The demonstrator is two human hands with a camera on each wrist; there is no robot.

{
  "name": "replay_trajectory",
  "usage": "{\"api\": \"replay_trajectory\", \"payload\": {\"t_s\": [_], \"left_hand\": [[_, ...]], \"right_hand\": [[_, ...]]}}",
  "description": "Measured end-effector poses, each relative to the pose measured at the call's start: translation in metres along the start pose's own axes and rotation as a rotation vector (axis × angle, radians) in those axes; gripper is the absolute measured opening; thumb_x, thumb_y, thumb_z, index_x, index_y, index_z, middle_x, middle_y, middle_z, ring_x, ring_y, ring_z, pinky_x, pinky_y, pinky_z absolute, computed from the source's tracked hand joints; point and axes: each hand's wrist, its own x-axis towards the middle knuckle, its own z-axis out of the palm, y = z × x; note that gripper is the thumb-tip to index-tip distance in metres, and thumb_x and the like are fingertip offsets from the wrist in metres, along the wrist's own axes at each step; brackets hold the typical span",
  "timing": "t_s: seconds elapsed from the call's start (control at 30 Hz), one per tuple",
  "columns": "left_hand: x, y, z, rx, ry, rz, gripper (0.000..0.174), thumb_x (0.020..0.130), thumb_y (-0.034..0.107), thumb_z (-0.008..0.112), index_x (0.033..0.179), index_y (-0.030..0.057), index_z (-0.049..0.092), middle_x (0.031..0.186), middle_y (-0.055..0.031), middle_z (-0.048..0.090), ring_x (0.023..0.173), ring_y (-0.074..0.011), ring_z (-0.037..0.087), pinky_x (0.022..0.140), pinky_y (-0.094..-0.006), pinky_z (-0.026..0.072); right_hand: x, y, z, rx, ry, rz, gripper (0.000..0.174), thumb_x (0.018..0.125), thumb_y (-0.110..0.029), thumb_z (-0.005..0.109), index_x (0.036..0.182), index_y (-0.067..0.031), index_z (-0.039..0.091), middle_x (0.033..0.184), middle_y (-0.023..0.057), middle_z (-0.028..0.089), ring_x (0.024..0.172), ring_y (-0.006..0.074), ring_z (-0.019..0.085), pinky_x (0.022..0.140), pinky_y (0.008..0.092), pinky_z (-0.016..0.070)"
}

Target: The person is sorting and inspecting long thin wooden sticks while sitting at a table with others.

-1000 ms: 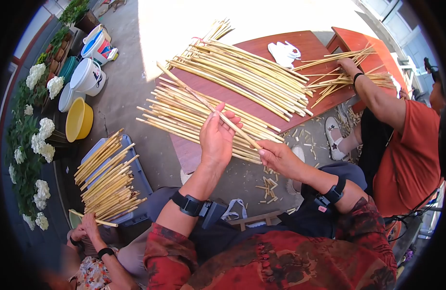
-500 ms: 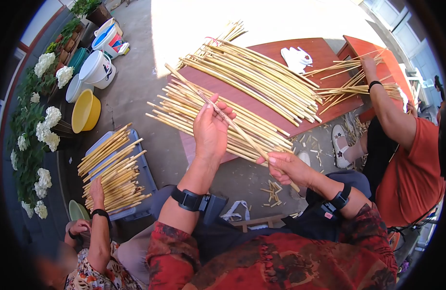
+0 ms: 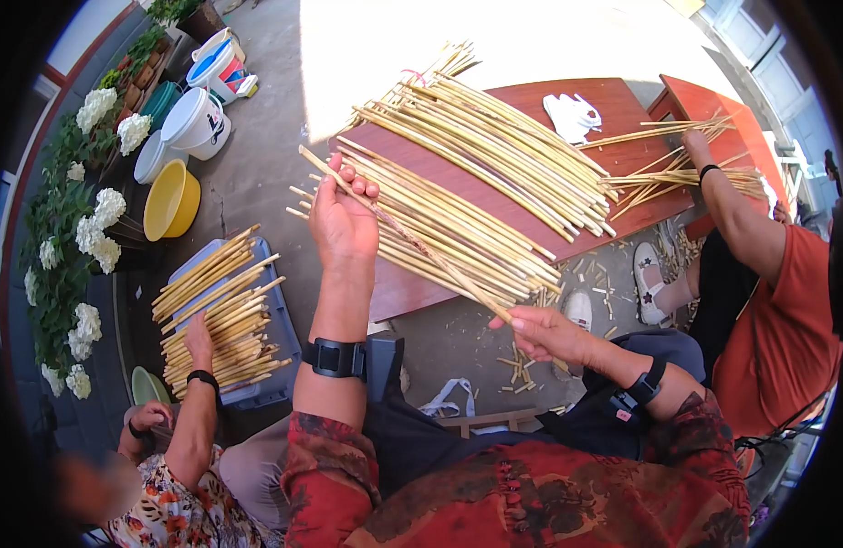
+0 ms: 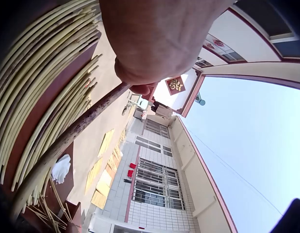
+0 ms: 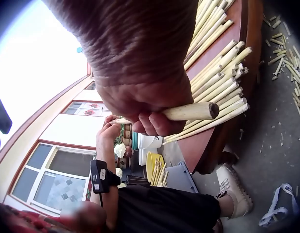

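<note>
Glossy reddish wood table [image 3: 398, 283]; smooth yellow plastic basin [image 3: 172, 199]; matt, mottled stalk [image 3: 412, 239].

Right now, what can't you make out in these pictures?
- Left wrist view: the stick's upper end, covered by the left hand.
- Right wrist view: much of that stick, behind the right hand.
- Head view: the piled sticks' exact number, because they overlap.
- Head view: the white bucket's print, too small.

At left, a yellow basin [image 3: 172, 199] stood near a lidded white bucket [image 3: 196, 125], white blossoms [image 3: 109, 207] dotted leafy plants [image 3: 61, 196], and a pale green bowl [image 3: 146, 387] appeared lower down.
</note>
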Motion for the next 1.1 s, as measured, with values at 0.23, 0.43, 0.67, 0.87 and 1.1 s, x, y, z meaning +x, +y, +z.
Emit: {"api": "replay_trajectory", "payload": {"t_s": [0.23,0.43,0.67,0.87,1.1], "left_hand": [[-0.053,-0.048,0.017,-0.012,-0.116,-0.167,0.031,0.09,0.013,0.026,0.113,-0.0024,0.038,0.076,-0.0047,0.042,0.063,-0.0132,0.039,0.057,-0.0305,0.0373],[-0.084,-0.071,0.018,0.088,-0.181,-0.342,0.031,0.09,0.014,0.028,0.115,-0.0028,0.035,0.081,-0.0075,0.045,0.071,-0.0172,0.044,0.065,-0.0341,0.041],[-0.083,-0.07,0.018,0.14,-0.176,-0.328,0.032,0.09,0.014,0.028,0.116,-0.0039,0.035,0.08,-0.0075,0.046,0.071,-0.0168,0.046,0.066,-0.0341,0.0421],[-0.069,-0.066,0.016,0.123,-0.179,-0.297,0.032,0.091,0.016,0.029,0.114,-0.0045,0.036,0.078,-0.0067,0.046,0.07,-0.0163,0.045,0.065,-0.0336,0.041],[-0.074,-0.068,0.018,0.13,-0.214,-0.282,0.032,0.091,0.015,0.03,0.116,-0.0048,0.036,0.081,-0.0073,0.047,0.071,-0.0162,0.046,0.066,-0.0329,0.042]], "right_hand": [[0.002,-0.02,0.003,0.227,0.026,0.069,0.035,0.091,-0.031,0.037,0.114,-0.0049,0.045,0.058,-0.0028,0.036,0.042,0.003,0.026,0.036,0.0161,0.0203],[0.006,-0.023,-0.001,0.345,0.027,0.017,0.036,0.091,-0.032,0.036,0.113,-0.0038,0.044,0.059,-0.0026,0.036,0.041,0.0024,0.026,0.035,0.016,0.0202],[0.008,-0.022,0.0,0.236,0.11,0.024,0.033,0.092,-0.03,0.036,0.112,-0.0056,0.046,0.06,-0.0029,0.037,0.042,0.0028,0.027,0.036,0.0162,0.0212],[0.007,-0.019,0.003,0.101,0.15,0.004,0.034,0.091,-0.033,0.035,0.113,-0.0092,0.047,0.06,-0.0035,0.036,0.043,0.0025,0.028,0.037,0.0159,0.0226],[0.004,-0.016,0.0,0.058,0.137,-0.027,0.034,0.092,-0.034,0.034,0.113,-0.0104,0.046,0.06,-0.0039,0.035,0.044,0.0023,0.028,0.038,0.0151,0.0231]]}}
